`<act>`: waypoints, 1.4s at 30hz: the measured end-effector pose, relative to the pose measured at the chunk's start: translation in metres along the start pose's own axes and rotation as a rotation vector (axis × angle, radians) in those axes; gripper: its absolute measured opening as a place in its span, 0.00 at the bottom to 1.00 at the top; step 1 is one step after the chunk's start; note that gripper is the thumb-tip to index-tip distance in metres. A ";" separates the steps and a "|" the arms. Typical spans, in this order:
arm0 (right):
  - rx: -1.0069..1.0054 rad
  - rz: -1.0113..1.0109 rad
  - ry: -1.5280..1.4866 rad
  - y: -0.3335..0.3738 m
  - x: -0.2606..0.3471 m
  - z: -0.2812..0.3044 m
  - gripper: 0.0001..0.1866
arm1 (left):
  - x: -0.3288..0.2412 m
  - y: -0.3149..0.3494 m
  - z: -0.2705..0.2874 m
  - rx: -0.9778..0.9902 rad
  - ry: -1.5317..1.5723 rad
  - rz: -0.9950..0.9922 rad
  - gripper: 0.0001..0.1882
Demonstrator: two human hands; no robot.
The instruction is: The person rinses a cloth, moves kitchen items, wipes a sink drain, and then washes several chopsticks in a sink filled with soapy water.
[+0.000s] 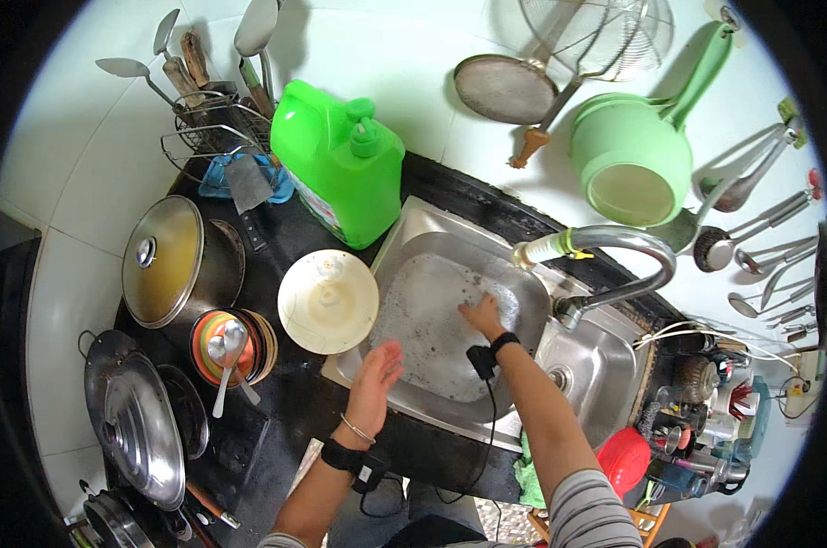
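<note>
The left basin of a steel sink (413, 239) holds cloudy, sudsy water (427, 315) with dark specks on it. My right hand (484, 317) reaches into this water near its right side. Its fingertips dip into the suds, so whether they grip anything is hidden. Over the basin's front left edge, my left hand (375, 376) is raised with its fingers stretched out and nothing in it. Just beyond that hand, a cream-coloured bowl (328, 301) stands on the black counter against the sink's left rim.
A curved faucet (628, 239) rises behind the sink's divider. Left of the bowl are stacked bowls (214, 342) with spoons, a lidded pot (164, 260) and a domed lid (144, 443). A green jug (340, 164) stands behind. Utensils and a green dipper (632, 160) hang on the wall.
</note>
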State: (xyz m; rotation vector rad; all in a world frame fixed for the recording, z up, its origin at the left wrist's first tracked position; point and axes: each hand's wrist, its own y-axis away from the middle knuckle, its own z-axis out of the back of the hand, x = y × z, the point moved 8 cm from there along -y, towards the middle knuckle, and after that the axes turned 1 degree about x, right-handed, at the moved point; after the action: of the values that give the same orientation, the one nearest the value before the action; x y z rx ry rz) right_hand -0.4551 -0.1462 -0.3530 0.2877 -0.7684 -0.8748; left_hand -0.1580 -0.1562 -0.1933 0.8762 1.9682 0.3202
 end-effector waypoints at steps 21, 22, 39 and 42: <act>0.550 0.196 0.557 0.035 0.063 -0.185 0.45 | -0.011 0.014 -0.004 0.095 0.028 0.035 0.20; 0.660 0.192 0.473 0.038 0.064 -0.192 0.35 | -0.011 0.014 -0.001 0.093 0.029 0.032 0.20; 0.723 0.295 -0.832 0.142 0.084 -0.029 0.08 | -0.004 -0.079 -0.092 0.184 -0.500 -0.211 0.27; 0.609 0.336 -0.873 0.146 0.083 -0.020 0.11 | 0.028 -0.100 -0.095 0.371 -0.771 -0.112 0.27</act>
State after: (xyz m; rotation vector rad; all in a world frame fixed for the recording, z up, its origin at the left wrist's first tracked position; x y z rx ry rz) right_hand -0.3229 -0.1208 -0.2506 0.2934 -1.8467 -0.3958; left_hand -0.2917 -0.1965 -0.2147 0.9317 1.3490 -0.4164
